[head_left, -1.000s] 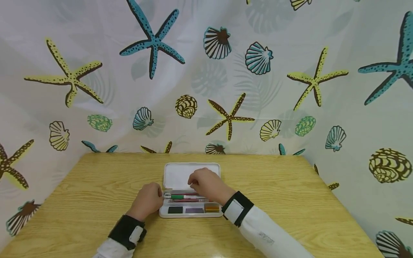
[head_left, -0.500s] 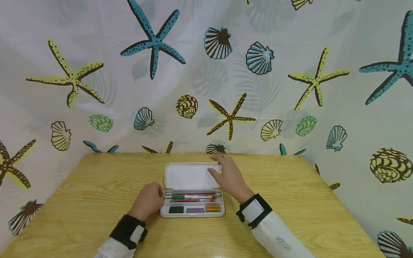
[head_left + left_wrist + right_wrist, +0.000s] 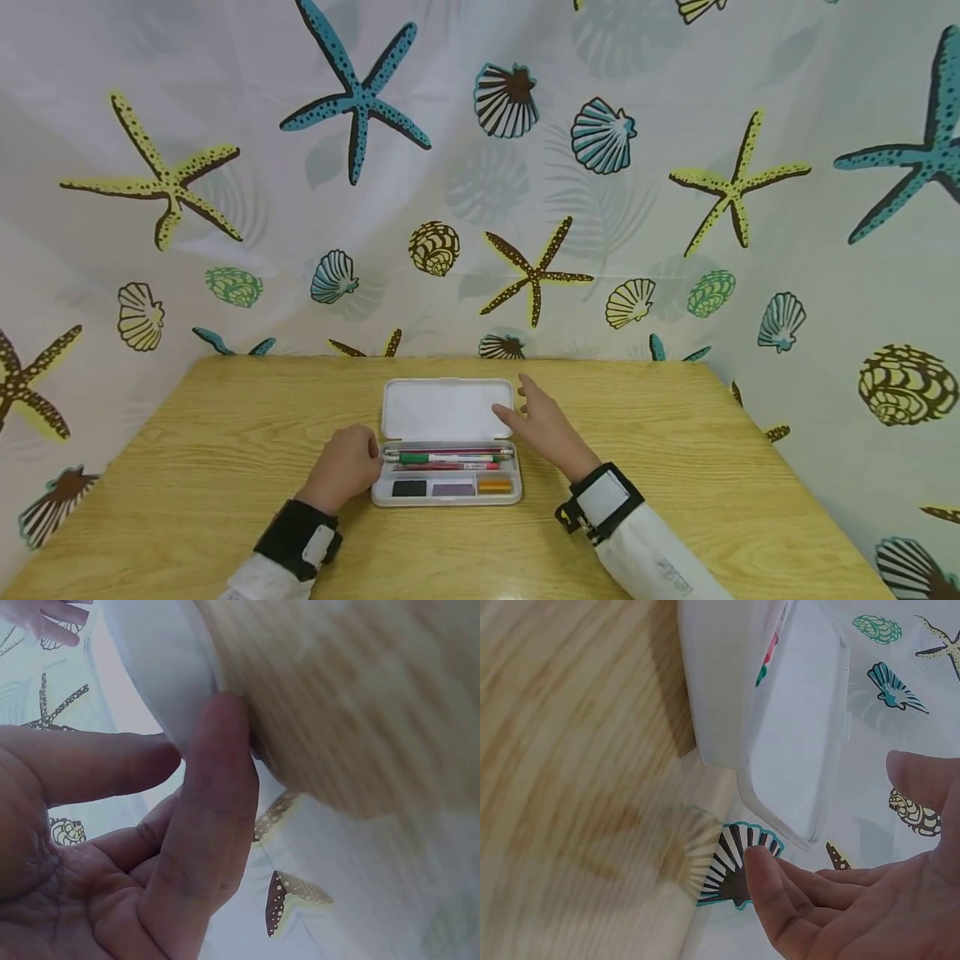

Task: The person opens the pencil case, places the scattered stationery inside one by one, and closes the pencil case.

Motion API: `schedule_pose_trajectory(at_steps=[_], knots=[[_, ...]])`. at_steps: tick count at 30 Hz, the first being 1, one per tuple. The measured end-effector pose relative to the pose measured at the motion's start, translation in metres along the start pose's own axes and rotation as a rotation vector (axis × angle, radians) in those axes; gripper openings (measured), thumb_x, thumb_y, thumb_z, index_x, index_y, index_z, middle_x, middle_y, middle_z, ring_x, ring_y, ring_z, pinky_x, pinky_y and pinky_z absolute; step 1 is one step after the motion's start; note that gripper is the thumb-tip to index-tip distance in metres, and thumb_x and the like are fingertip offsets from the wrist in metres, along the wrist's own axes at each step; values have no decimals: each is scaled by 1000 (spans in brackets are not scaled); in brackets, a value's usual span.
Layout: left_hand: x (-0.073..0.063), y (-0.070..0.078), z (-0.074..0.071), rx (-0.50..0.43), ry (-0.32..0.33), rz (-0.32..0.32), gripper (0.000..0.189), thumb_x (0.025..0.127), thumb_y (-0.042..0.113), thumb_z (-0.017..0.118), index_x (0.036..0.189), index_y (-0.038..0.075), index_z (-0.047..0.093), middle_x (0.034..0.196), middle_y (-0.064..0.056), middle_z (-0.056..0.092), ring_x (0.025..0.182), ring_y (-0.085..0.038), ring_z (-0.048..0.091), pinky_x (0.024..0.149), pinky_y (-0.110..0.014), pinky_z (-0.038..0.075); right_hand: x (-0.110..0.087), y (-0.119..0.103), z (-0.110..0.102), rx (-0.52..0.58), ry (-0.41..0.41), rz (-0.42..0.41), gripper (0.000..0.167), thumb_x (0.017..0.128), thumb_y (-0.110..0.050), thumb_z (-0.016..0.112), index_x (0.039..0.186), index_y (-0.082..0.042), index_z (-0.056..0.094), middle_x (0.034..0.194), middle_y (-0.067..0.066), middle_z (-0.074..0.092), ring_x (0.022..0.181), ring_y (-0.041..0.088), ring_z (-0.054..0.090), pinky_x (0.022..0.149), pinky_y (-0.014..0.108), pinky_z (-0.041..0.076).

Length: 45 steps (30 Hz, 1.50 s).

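A white pencil case lies unfolded on the table, its lid tipped back to the far side. Thumb and fingers of my left hand pinch the case's left end, as the left wrist view shows close up. My right hand is held beside the lid's right edge, thumb and fingers spread, holding nothing. Inside the case lie a green-and-white pen and red pencils or pens. Along its front section sit a black block, a purple block and an orange block.
The wooden table extends to both sides of the case. A curtain printed with starfish and shells hangs behind the table and along its sides.
My right hand has moved from above the case to the right of the lid, its fingers spreading. The row of pens now shows fully. My left hand stays at the case's left end.
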<state>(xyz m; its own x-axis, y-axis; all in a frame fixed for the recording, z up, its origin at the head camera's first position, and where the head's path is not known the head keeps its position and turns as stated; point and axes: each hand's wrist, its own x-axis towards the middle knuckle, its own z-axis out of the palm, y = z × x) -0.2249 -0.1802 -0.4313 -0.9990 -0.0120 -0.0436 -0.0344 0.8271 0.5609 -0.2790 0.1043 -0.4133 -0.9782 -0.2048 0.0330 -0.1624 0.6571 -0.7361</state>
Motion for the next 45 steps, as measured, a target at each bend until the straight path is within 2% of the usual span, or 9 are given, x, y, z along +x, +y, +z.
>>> schedule_pose_trajectory(at_steps=[7,13,20,26,29,33,37,40,45], knots=[[-1,3,-1,-5,-11,-7,9,85,4,63,76,3,60,70,-7,53,61,-20,51,53,-28,37,-3,1,-2,71,-48,46,78,96,-38,62,157,-8,24,148,22,49,127,37,56,95,49,52],[-1,2,0,-13,6,10,11,85,3,63,74,3,60,67,-7,52,58,-19,50,52,-28,36,-7,0,-5,120,-56,39,77,96,-35,63,157,-8,24,148,21,49,129,38,55,96,49,52],[-1,1,0,-20,8,26,8,84,3,62,76,2,60,67,-7,52,58,-19,50,51,-28,36,-11,-1,-16,162,-91,19,81,96,-41,61,158,-10,19,149,23,47,131,41,54,101,54,48],[-3,0,-1,-25,16,40,7,83,1,62,76,1,60,66,-6,52,58,-19,50,51,-28,36,-14,-6,-19,144,-101,16,84,97,-44,59,160,-13,12,147,22,48,132,41,53,103,55,47],[-2,0,0,-25,22,51,7,81,-1,61,75,1,60,66,-6,52,57,-18,49,51,-28,36,-15,-8,-20,114,-94,4,75,98,-42,57,159,-14,23,143,21,52,126,39,58,99,51,50],[-1,0,0,-18,17,46,9,82,0,62,74,2,60,65,-6,51,56,-18,49,50,-28,36,-14,-8,-22,136,-82,-11,53,100,-40,55,146,-13,45,136,19,56,118,33,61,92,46,54],[0,0,0,-10,8,27,12,84,2,64,73,3,60,64,-6,51,56,-18,50,51,-27,36,-14,-8,-23,185,-88,-29,37,102,-40,52,124,-10,52,122,14,59,113,27,61,91,47,55],[1,0,1,-2,7,27,13,85,3,66,74,3,59,65,-6,51,56,-18,50,51,-28,35,-15,-8,-22,149,-108,-57,34,102,-42,51,109,-9,55,103,9,58,98,22,61,84,39,55],[1,-1,2,-1,4,40,12,86,5,66,75,3,61,65,-6,54,55,-17,50,49,-27,37,-18,-11,-17,66,-148,-89,30,99,-39,57,94,-9,56,82,1,47,75,15,47,66,28,40]])
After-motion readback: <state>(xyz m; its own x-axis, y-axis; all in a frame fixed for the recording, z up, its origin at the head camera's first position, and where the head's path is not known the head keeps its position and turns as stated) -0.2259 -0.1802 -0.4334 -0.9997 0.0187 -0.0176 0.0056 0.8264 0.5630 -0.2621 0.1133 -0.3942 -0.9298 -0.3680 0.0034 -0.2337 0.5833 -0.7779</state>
